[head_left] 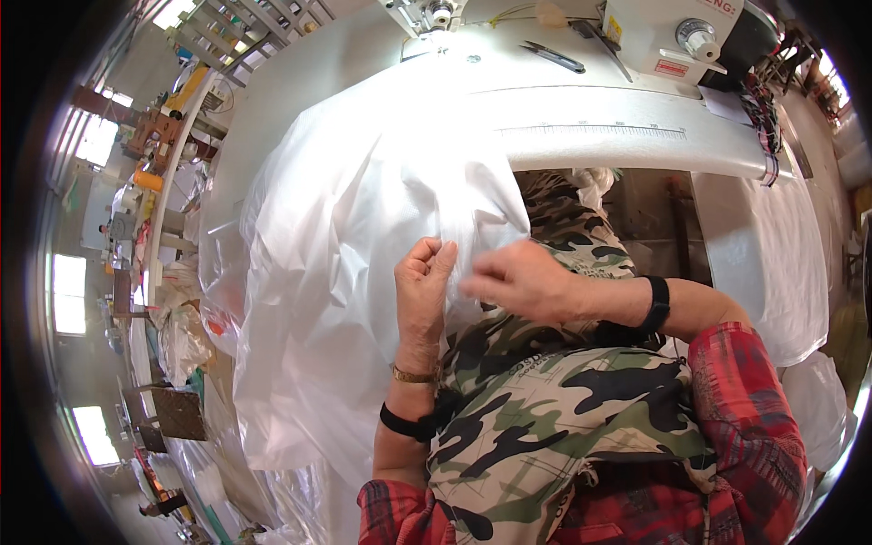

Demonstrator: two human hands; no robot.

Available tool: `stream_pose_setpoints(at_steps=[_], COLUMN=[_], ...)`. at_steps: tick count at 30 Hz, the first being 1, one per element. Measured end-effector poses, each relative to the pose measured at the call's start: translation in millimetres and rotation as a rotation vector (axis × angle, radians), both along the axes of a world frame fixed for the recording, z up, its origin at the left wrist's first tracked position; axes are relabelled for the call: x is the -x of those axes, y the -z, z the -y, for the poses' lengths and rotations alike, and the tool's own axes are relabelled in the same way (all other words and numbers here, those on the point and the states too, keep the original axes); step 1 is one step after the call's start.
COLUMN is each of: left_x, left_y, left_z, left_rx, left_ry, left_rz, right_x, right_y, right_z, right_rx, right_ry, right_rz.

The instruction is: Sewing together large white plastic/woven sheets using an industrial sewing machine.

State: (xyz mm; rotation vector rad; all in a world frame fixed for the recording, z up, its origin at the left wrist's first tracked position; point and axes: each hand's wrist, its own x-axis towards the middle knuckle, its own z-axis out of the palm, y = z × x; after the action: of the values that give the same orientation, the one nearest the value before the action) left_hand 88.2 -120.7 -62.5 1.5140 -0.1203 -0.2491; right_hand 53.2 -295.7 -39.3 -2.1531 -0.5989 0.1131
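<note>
A large sheet of thin, glossy white cloth (318, 263) spreads from under the sewing machine's needle area (440, 45) down over the table edge and my lap. My left hand (424, 282) pinches a fold of it, thumb against curled fingers, just in front of me. Close on its right, my right hand (527, 283) is smeared by motion. Its fingers look bent toward the left hand, but whether they hold anything cannot be made out. A camouflage-print apron (563, 400) covers my lap beneath both forearms.
Dark thread snips (554, 58) lie on the white machine table (400, 86). The machine's head with its round dial (698, 38) stands at the top right. More white sheeting (772, 263) hangs at the right. Clear plastic wrapping (184, 341) is piled at the left.
</note>
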Motion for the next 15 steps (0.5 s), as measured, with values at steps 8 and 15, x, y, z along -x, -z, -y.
stream_pose_setpoints(at_steps=[8,15], left_x=[-2,-5], left_y=[4,10], left_z=[-2,-9], left_rx=[0.156,0.312], left_ry=[-0.027,-0.048], left_rz=[-0.146,-0.222], right_x=[-15,-17], right_y=[33,43], right_z=[9,10], right_rx=[-0.699,-0.588], right_ry=[0.079,0.23], right_rz=[-0.688,-0.714])
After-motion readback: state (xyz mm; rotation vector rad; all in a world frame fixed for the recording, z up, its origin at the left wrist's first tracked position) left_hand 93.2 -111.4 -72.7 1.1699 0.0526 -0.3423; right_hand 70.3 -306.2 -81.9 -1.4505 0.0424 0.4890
